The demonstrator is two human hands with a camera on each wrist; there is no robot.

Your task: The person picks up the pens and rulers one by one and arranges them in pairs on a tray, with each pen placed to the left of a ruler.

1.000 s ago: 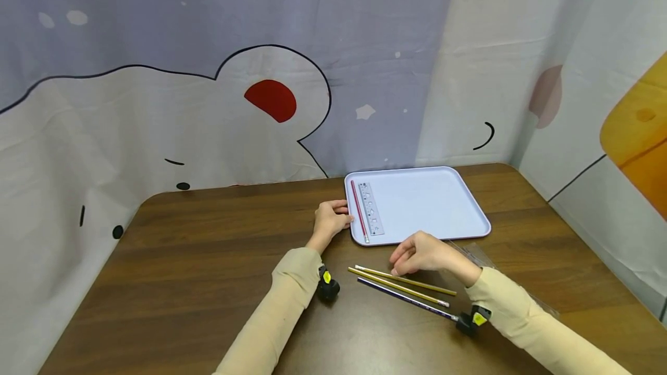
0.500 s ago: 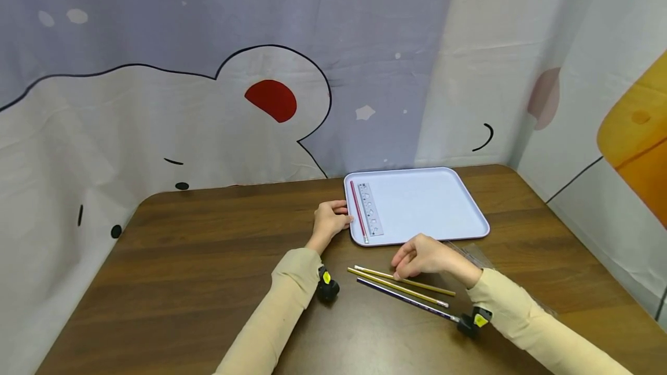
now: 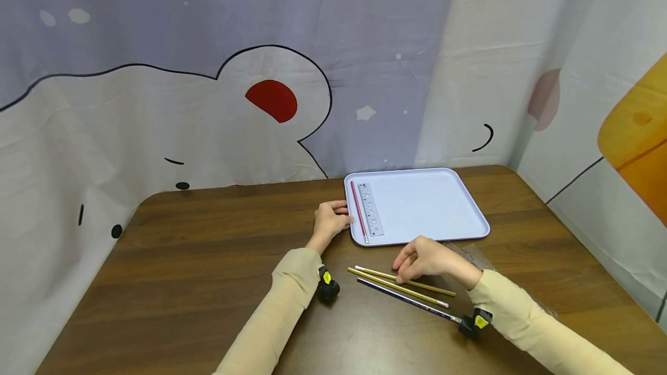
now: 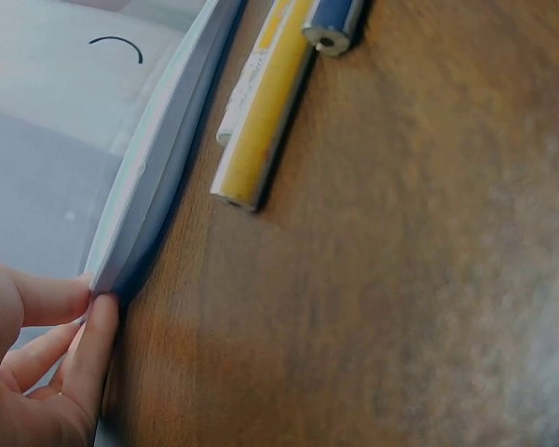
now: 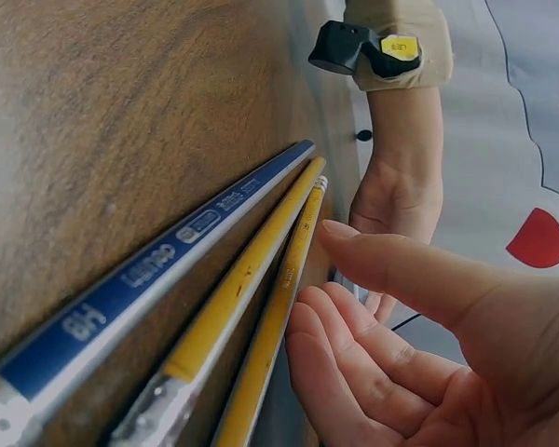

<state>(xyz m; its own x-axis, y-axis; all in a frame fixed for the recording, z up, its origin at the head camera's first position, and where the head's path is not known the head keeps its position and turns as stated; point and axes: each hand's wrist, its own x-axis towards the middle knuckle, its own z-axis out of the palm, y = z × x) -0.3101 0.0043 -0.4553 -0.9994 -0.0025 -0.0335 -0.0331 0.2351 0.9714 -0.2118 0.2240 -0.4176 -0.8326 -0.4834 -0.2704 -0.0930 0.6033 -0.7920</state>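
**Left hand steadies the tray, right hand at the pencils**

The left hand pinches the lavender tray's left rim, apparently bracing it. A red pencil and stencil ruler lie inside along that rim. On the table, the right hand lowers loosely curled fingers onto the farthest yellow pencil, beside another yellow pencil and a blue pencil; no grip shows.

desk: dark brown wood grain
tray: pale lavender-white
red pencil: red, lying in the tray
ruler: clear grey with stencil shapes
yellow pencils: two, yellow
blue pencil: dark blue with pale lettering
sleeves: beige
wrist cameras: black with yellow tags
backdrop: lavender and white cartoon print, red patch, black outlines
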